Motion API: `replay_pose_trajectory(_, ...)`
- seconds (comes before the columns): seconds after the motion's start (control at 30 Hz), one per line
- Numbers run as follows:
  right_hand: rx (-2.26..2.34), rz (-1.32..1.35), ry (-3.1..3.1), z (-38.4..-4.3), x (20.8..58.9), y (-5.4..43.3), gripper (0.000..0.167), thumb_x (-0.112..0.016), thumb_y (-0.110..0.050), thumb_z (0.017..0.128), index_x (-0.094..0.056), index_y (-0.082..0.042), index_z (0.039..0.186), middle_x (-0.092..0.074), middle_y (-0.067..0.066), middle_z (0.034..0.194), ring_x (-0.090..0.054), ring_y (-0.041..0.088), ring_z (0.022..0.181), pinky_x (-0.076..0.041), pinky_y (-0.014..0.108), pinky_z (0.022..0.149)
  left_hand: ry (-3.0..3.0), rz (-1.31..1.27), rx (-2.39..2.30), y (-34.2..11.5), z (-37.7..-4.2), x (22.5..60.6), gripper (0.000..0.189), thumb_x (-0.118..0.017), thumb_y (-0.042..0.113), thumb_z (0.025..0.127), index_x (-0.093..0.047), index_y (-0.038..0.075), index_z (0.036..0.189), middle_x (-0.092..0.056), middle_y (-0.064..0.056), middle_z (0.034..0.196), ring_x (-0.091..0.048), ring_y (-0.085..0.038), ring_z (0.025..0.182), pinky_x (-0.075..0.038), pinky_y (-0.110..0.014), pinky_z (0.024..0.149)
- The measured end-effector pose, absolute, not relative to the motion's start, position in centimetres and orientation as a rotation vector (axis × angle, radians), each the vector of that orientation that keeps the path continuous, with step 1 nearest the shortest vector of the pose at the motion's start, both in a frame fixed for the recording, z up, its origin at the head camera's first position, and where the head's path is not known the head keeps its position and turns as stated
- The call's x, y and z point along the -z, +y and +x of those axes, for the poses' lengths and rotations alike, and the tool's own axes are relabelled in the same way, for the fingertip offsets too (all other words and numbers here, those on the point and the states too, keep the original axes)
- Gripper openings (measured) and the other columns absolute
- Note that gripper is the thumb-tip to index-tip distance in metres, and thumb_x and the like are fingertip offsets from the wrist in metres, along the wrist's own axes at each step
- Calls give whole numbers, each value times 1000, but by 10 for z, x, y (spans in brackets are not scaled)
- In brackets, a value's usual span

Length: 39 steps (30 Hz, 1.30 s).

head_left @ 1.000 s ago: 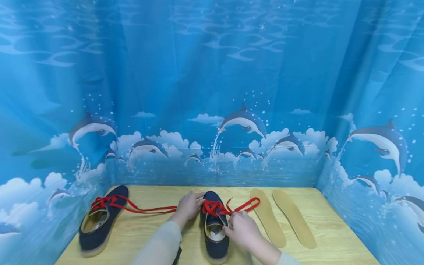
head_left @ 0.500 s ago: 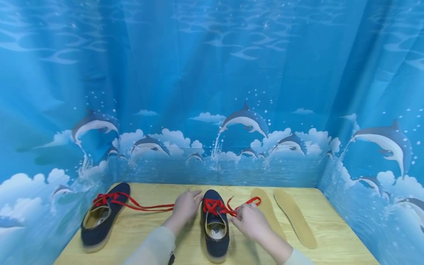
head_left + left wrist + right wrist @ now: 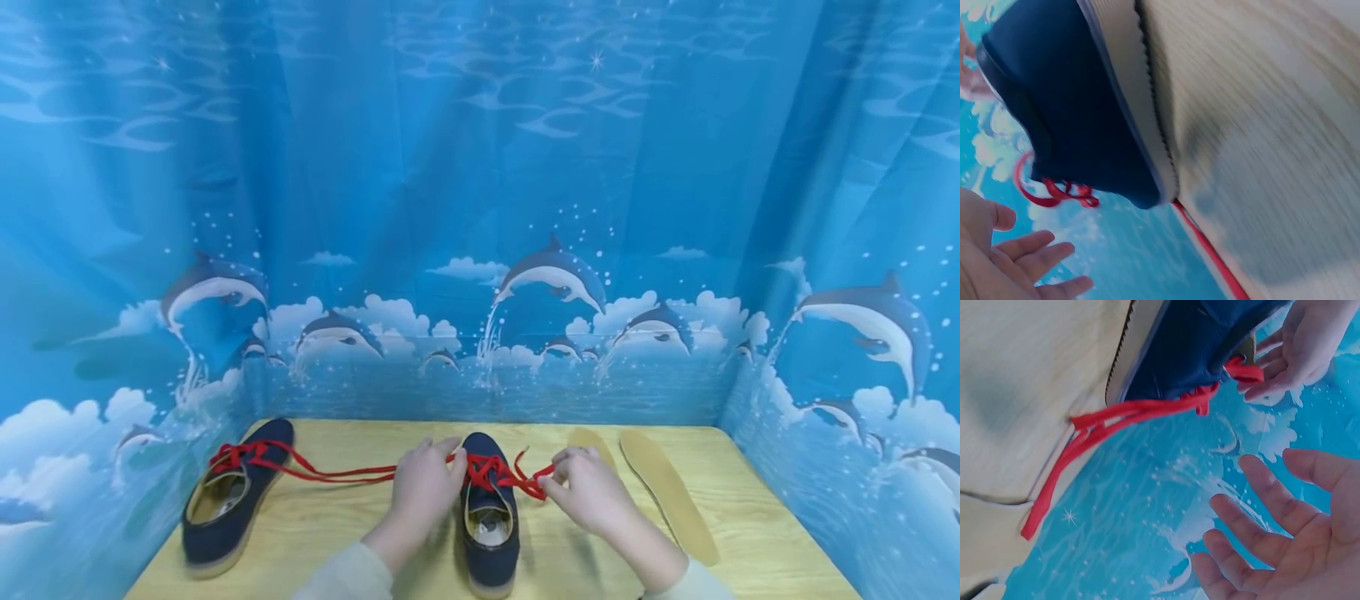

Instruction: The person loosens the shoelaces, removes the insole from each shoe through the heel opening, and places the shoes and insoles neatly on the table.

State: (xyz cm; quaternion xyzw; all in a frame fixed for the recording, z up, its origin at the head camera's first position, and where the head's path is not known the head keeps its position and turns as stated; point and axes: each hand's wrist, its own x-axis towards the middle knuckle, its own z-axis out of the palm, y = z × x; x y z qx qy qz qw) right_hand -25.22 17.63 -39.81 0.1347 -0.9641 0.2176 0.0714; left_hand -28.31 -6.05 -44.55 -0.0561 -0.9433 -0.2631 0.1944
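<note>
A navy shoe (image 3: 492,560) with red laces (image 3: 487,472) stands upright at the table's middle, toe away from me. My left hand (image 3: 426,483) is along its left side, fingertips near the lacing in the head view. In the left wrist view that hand (image 3: 1007,256) has its fingers spread and holds nothing. To the shoe's right is my right hand (image 3: 592,492), overlapping the loose lace ends. The right wrist view has this hand (image 3: 1285,531) with fingers extended, apart from the lace (image 3: 1104,428) that trails from the shoe onto the table.
Another navy shoe (image 3: 213,546) stands at the left, its long red laces (image 3: 337,477) stretching toward my left hand. Two tan insoles lie on the right: one insole (image 3: 667,496) fully visible, the other insole (image 3: 592,437) mostly behind my right hand. A blue dolphin-print curtain (image 3: 480,167) surrounds the wooden table (image 3: 315,533).
My right hand has moved right, away from the shoe's opening, and now covers much of the nearer insole. The lace loop once visible over that insole is now behind the hand.
</note>
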Motion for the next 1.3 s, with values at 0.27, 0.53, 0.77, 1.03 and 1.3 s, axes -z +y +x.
replay_pose_trajectory(0.27, -661, 390, -2884, -255, 389, 189, 21, -73, -28, 91, -73, -22, 71, -68, 8, 118, -56, 37, 115, -49, 54, 94, -2715, -176, 620, -44, -263, 437, 49, -62, 45, 96, -65, 15, 135, -62, -11, 137, -50, -45, 130, -37, -63, 108)
replay_pose_trajectory(0.53, -727, 357, -2862, -257, 382, 203, 17, -71, -26, 93, -73, -19, 78, -64, 15, 127, -52, 40, 118, -47, 60, 95, -2776, -236, 531, -22, -250, 437, 55, -56, 55, 96, -63, 19, 137, -55, -12, 145, -45, -42, 135, -32, -64, 111)
replay_pose_trajectory(0.77, -724, 328, -2858, -258, 379, 213, 16, -71, -27, 93, -74, -19, 80, -62, 19, 129, -50, 45, 121, -46, 63, 96, -2882, -256, 467, 0, -246, 445, 69, -52, 62, 93, -54, 19, 146, -42, -14, 155, -31, -43, 145, -25, -67, 114)
replay_pose_trajectory(1.03, -692, 270, -2822, -260, 377, 222, 17, -70, -26, 94, -77, -11, 92, -62, 21, 130, -47, 48, 126, -43, 68, 98, -3001, -222, 333, 15, -252, 456, 81, -49, 74, 89, -48, 21, 151, -32, -15, 160, -22, -47, 147, -21, -67, 115)
replay_pose_trajectory(1.3, -681, 237, -2859, -260, 375, 228, 21, -68, -30, 95, -77, -12, 97, -60, 22, 133, -46, 49, 126, -41, 69, 98, -3028, -176, 324, 15, -258, 460, 74, -73, 57, 83, -56, 21, 145, -37, -14, 158, -24, -46, 146, -22, -67, 115)
